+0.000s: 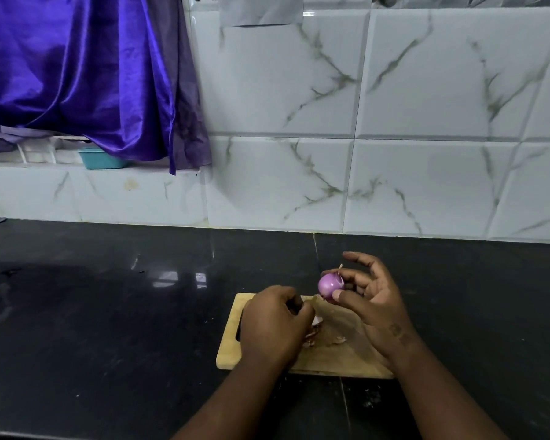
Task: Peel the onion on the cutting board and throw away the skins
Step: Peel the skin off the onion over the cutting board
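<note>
Right hand [367,300] pinches the small, glossy purple onion [329,284] at lower centre; left hand [275,325] is closed on something hidden. Peeling looks nearly finished; gathering papery skins [311,339] off the wooden cutting board [232,350] comes next.

The cutting board [327,360] lies on the worktop [108,312], well in front of the tiled wall [394,122]. Onion skins [315,338] lie on the board near its middle. The left hand [273,325] rests over the board's left part. The right hand [375,303] holds the onion [329,284] above the board's far edge. Far left of the board, behind the worktop, a tub [100,158] sits on a ledge under a hanging cloth [86,74].
</note>
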`<act>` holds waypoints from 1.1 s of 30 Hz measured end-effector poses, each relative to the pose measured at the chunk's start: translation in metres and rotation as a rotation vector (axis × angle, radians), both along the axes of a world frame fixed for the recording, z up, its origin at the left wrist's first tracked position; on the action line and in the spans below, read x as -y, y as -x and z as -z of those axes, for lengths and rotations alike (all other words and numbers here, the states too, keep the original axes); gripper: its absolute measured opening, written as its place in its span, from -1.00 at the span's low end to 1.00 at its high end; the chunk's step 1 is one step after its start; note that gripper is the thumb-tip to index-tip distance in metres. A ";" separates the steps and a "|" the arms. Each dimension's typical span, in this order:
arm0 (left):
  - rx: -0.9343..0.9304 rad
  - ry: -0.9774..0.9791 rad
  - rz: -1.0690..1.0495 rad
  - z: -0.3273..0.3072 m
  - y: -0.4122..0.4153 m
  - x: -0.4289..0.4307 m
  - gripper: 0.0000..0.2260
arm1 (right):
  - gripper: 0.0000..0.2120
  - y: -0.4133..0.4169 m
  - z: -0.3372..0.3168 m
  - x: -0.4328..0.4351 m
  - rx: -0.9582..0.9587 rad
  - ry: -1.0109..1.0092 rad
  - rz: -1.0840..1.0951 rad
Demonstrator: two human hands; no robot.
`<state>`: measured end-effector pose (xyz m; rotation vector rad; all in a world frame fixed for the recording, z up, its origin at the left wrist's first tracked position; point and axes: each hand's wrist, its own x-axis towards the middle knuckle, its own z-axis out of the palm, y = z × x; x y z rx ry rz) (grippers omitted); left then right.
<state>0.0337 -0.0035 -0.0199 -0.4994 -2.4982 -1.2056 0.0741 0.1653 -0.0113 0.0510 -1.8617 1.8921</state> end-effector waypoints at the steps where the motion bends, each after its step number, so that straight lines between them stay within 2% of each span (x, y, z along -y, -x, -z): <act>1: -0.002 0.000 0.002 0.000 0.001 0.000 -0.80 | -0.44 0.001 0.000 0.000 0.006 0.034 -0.002; 4: -0.012 -0.020 0.039 0.000 0.002 0.001 -0.86 | -0.49 0.001 -0.002 0.001 0.021 0.130 0.003; 7: -0.015 -0.066 0.073 0.000 0.001 0.001 -0.85 | -0.50 -0.001 -0.005 0.003 0.035 0.164 -0.003; 9: -0.046 -0.128 0.117 -0.001 0.000 0.000 -0.82 | -0.51 -0.002 -0.007 0.005 0.045 0.169 -0.013; 13: -0.053 -0.250 0.249 -0.002 -0.002 -0.003 -0.90 | -0.53 -0.005 -0.010 0.008 0.058 0.205 -0.048; 21: -0.029 -0.328 0.171 0.002 0.003 -0.001 -0.98 | -0.58 -0.004 -0.009 0.011 0.064 0.256 -0.070; 24: -0.098 -0.280 0.169 0.000 0.001 -0.002 -0.95 | -0.62 -0.005 -0.010 0.014 0.046 0.296 -0.059; 26: -0.185 -0.157 0.181 -0.001 -0.001 -0.003 -0.96 | -0.65 -0.004 -0.011 0.012 0.026 0.321 -0.013; 28: -0.226 -0.059 0.189 0.000 -0.004 -0.005 -0.97 | -0.58 -0.002 -0.010 0.007 0.011 0.347 0.033; 31: -0.168 -0.023 0.128 0.001 -0.004 -0.005 -0.87 | -0.45 0.000 -0.006 0.003 0.009 0.257 0.062; 33: -0.150 -0.013 0.065 0.003 0.000 -0.003 -0.79 | -0.44 0.000 -0.003 0.003 0.017 0.173 0.061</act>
